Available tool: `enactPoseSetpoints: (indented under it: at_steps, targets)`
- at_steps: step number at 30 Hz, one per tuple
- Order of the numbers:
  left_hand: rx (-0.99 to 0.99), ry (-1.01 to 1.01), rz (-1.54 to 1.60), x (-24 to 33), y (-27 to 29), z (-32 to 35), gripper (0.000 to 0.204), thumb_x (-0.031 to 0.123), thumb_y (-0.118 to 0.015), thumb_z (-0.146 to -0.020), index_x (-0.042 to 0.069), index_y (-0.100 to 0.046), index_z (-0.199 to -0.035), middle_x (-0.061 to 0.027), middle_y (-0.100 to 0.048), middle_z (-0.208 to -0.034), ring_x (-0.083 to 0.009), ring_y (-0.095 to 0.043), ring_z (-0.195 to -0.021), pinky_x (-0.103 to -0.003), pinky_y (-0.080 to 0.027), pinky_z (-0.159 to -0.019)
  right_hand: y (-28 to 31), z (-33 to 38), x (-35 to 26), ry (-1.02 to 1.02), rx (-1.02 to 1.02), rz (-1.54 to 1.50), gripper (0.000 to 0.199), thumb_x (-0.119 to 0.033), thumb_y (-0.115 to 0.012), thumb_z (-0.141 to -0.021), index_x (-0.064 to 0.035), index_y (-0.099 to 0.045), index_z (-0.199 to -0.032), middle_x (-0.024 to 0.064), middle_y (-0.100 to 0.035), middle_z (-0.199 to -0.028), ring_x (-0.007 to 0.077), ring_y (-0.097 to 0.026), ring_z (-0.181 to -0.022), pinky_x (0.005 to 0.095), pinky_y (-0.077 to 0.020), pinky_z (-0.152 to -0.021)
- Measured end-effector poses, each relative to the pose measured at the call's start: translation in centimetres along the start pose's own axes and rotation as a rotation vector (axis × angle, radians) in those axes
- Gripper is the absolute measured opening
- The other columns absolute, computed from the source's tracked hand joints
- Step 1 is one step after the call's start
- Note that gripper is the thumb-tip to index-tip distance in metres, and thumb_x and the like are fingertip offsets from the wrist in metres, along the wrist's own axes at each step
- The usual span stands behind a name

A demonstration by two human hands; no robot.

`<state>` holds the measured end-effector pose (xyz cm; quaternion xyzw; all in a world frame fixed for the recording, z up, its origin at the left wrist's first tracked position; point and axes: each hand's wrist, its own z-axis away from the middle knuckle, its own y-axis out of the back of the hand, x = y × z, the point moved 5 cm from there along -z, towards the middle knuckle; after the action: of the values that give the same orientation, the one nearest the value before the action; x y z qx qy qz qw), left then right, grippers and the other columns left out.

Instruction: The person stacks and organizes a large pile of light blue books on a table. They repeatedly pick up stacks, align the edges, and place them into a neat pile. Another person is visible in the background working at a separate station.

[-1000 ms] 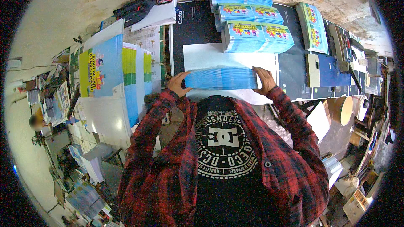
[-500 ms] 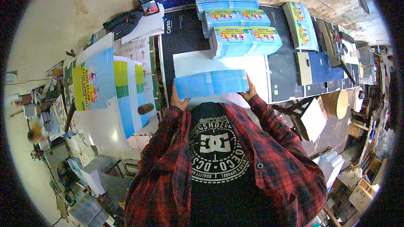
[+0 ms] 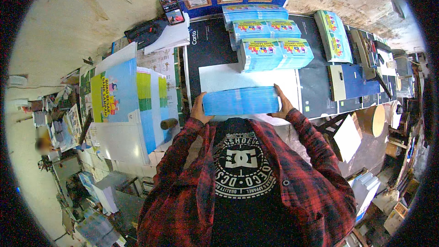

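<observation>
A thick block of blue booklets (image 3: 241, 101), its layered edges facing up, rests near the front edge of the black table over a white sheet (image 3: 215, 76). My left hand (image 3: 199, 109) is closed against the block's left end, and my right hand (image 3: 284, 105) presses its right end, so the block sits squeezed between them. Just beyond it stand several stacks of blue and yellow booklets (image 3: 276, 55) in rows, covers up.
Left of me are large printed sheets (image 3: 114, 91) in piles, with a brown cylindrical object (image 3: 168, 124) on them. A phone (image 3: 171, 9) leans at the back left. Another booklet stack (image 3: 333, 36) and a blue board (image 3: 351, 82) lie to the right, near a round stool (image 3: 377, 121).
The whole view has shifted, so the scene appears lower and further right. My right hand's fingers now show more around the block's right end; both hands still hold it.
</observation>
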<state>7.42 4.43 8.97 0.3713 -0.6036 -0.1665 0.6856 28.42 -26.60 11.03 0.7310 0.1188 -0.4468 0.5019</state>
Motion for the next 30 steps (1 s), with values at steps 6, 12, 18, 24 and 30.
enactPoseSetpoints:
  at_steps: [6, 12, 18, 24, 30]
  targets:
    - [0.023, -0.064, -0.579, 3.5, 1.0, -1.6, 0.085, 0.034, -0.076, -0.058, 0.005, -0.037, -0.127, -0.0177, -0.041, -0.132, -0.0362, -0.036, -0.127, -0.05, -0.026, -0.106, 1.4, -1.9, -2.9, -0.182, -0.259, 0.453, 0.097, -0.034, -0.083, -0.048, -0.0099, -0.036, -0.129, 0.0133, -0.046, -0.122, 0.0341, -0.04, -0.12, 0.0527, -0.03, -0.101]
    - [-0.232, -0.286, -0.689, 9.4, -3.2, -4.6, 0.09, 0.04, -0.077, -0.06, 0.003, -0.036, -0.131, -0.0156, -0.038, -0.133, -0.0349, -0.032, -0.129, -0.051, -0.023, -0.107, 0.5, -2.9, -3.0, -0.167, -0.332, 0.623, 0.092, -0.032, -0.083, -0.047, -0.0196, -0.041, -0.127, 0.0097, -0.047, -0.117, 0.0319, -0.041, -0.117, 0.0557, -0.0295, -0.099]
    - [-0.29, -0.247, -0.509, 11.6, -4.6, -5.6, 0.092, 0.042, -0.077, -0.06, 0.002, -0.035, -0.132, -0.0162, -0.045, -0.122, -0.0326, -0.041, -0.118, -0.046, -0.031, -0.098, 0.2, -1.9, -2.9, -0.206, -0.209, 0.643, 0.091, -0.032, -0.081, -0.048, -0.0159, -0.041, -0.128, 0.0102, -0.046, -0.122, 0.031, -0.038, -0.124, 0.0626, -0.027, -0.101]
    - [-0.253, -0.185, -0.6, 11.8, -6.6, -5.8, 0.082, 0.031, -0.079, -0.057, 0.004, -0.041, -0.124, -0.0128, -0.046, -0.117, -0.0299, -0.042, -0.114, -0.044, -0.03, -0.097, -6.7, -4.2, -3.6, -0.026, -0.167, 0.774, 0.061, -0.033, -0.06, -0.076, -0.0069, -0.043, -0.128, 0.0118, -0.051, -0.117, 0.0281, -0.044, -0.12, 0.0617, -0.0289, -0.098]
    - [-0.285, -0.067, -0.783, 11.5, -7.1, -5.8, 0.08, 0.025, -0.081, -0.054, 0.006, -0.044, -0.122, -0.0109, -0.048, -0.119, -0.0278, -0.043, -0.115, -0.043, -0.031, -0.098, -9.4, -6.0, -4.4, 0.161, 0.054, 0.77, 0.069, -0.042, -0.069, -0.066, -0.0098, -0.046, -0.122, 0.0105, -0.051, -0.112, 0.0269, -0.05, -0.105, 0.0521, -0.0368, -0.086]
